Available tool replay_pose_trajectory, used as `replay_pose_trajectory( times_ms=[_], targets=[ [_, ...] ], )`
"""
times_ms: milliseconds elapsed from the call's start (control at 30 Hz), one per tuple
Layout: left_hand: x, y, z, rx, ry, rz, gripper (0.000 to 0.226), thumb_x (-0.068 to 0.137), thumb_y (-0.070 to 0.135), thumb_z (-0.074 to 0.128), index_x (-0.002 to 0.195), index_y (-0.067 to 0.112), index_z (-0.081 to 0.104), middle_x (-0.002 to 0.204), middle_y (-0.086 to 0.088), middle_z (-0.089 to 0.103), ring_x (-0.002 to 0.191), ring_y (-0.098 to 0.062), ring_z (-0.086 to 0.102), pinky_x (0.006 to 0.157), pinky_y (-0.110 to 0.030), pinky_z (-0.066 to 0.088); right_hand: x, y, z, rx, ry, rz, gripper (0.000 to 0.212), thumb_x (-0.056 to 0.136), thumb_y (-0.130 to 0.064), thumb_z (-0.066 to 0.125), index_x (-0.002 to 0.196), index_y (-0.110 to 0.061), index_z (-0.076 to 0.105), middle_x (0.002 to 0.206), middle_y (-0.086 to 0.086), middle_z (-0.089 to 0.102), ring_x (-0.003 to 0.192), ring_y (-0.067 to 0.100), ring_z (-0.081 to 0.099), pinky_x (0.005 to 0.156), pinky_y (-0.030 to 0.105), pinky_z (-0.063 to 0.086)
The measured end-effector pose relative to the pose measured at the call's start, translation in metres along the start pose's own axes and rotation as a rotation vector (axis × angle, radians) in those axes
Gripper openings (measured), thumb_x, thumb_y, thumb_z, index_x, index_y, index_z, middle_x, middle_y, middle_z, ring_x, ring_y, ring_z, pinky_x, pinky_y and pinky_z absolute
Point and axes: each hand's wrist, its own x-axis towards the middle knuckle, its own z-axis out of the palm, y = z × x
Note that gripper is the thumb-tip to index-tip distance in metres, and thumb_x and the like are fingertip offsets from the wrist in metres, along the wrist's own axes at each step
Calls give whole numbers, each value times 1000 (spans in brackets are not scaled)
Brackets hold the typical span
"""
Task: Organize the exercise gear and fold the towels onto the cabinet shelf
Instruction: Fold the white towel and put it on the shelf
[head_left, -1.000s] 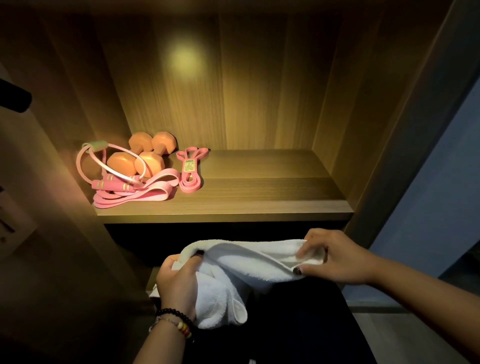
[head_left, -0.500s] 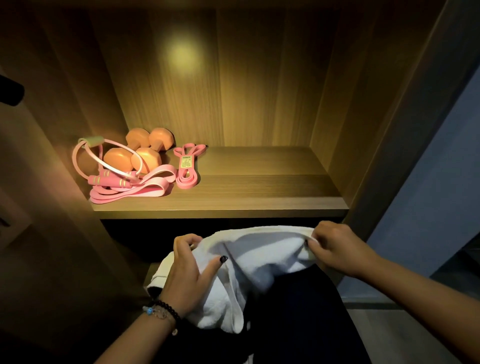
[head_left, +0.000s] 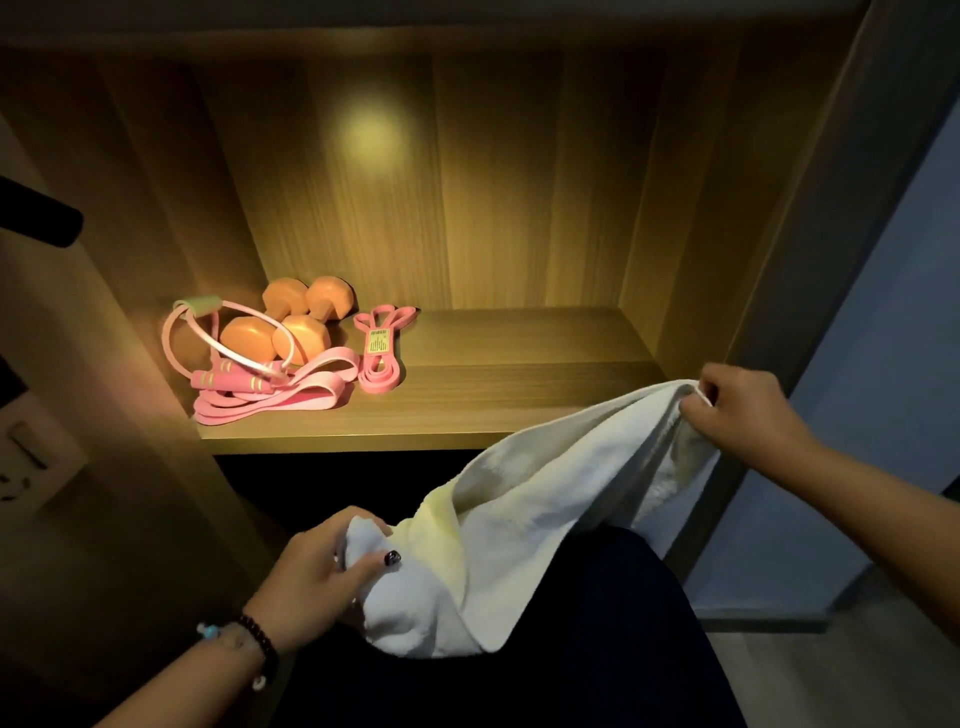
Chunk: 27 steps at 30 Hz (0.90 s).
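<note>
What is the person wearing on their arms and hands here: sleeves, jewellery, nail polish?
Both forearms are bare, no sleeves showing. The left hand has a dark-polished thumbnail, with a dark beaded bracelet and a lighter one carrying a pale blue bead at the wrist. The right hand shows no jewellery.
</note>
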Motion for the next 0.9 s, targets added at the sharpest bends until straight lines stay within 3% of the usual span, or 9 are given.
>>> replay_pose_trajectory(
  times_ms=[100, 200, 400, 500, 600, 667, 767, 833, 900],
  targets=[
    [31, 14, -14, 223, -69, 85, 16, 86, 45, 64, 97, 38, 55, 85, 18, 65, 80, 1, 61, 68, -28, 51, 0, -9, -9, -76, -14, -25, 23, 90, -26, 59, 71, -17, 52, 67, 4, 55, 61, 21, 54, 55, 37, 47],
    [65, 32, -26, 313, -49, 186, 17, 91, 35, 61, 101, 27, 52, 92, 10, 66, 86, -9, 63, 74, -32, 52, -2, -21, -15, -111, -54, -100, 23, 93, -28, 57, 73, -20, 49, 69, 0, 53, 62, 16, 52, 54, 27, 41],
    [117, 39, -57, 295, 163, 276, 18, 88, 16, 67, 100, 12, 55, 93, -1, 60, 85, -17, 57, 75, -29, 44, 4, -18, -39, -314, -164, -276, 22, 95, -35, 54, 77, -25, 45, 75, -6, 51, 67, 11, 50, 63, 27, 46],
    [131, 25, -86, 431, 4, 250, 26, 87, 21, 69, 108, 16, 55, 97, 6, 58, 86, -11, 57, 74, -20, 43, 3, 14, -58, -418, -174, -234, 28, 94, -30, 57, 71, -27, 41, 74, -5, 50, 68, 15, 51, 64, 35, 49],
    [133, 0, -110, 646, -170, 271, 26, 86, 41, 66, 109, 32, 60, 97, 14, 64, 89, -5, 63, 77, -27, 52, -3, 43, -74, -433, -156, -89, 29, 96, -27, 54, 70, -25, 42, 73, -3, 51, 67, 16, 52, 63, 35, 48],
    [160, -82, -126, 660, -256, 226, 22, 88, 54, 57, 107, 43, 61, 102, 20, 64, 96, -1, 63, 83, -26, 52, -7, 56, -79, -409, -96, 1, 26, 95, -26, 54, 71, -22, 45, 74, 2, 55, 66, 20, 54, 62, 36, 48],
    [190, -158, -139, 498, -356, -19, 33, 89, 42, 63, 119, 52, 54, 101, 23, 60, 93, -11, 68, 77, -22, 49, -7, 60, -78, -416, -27, 71, 20, 92, -26, 57, 75, -16, 51, 76, 7, 59, 66, 26, 56, 63, 43, 52],
    [169, -89, -128, 570, -187, -57, 22, 85, 33, 67, 104, 43, 62, 82, 16, 60, 70, -16, 65, 60, -23, 45, -2, 47, -76, -440, -27, 94, 23, 91, -26, 55, 73, -15, 49, 74, 7, 57, 67, 26, 56, 61, 40, 51],
    [145, -14, -106, 621, 121, 18, 5, 86, 23, 66, 90, 22, 63, 72, 0, 61, 63, -23, 59, 53, -28, 41, 5, 31, -73, -347, 6, 161, 25, 90, -22, 55, 68, -13, 48, 68, 6, 54, 63, 24, 53, 56, 34, 45]
  ],
)
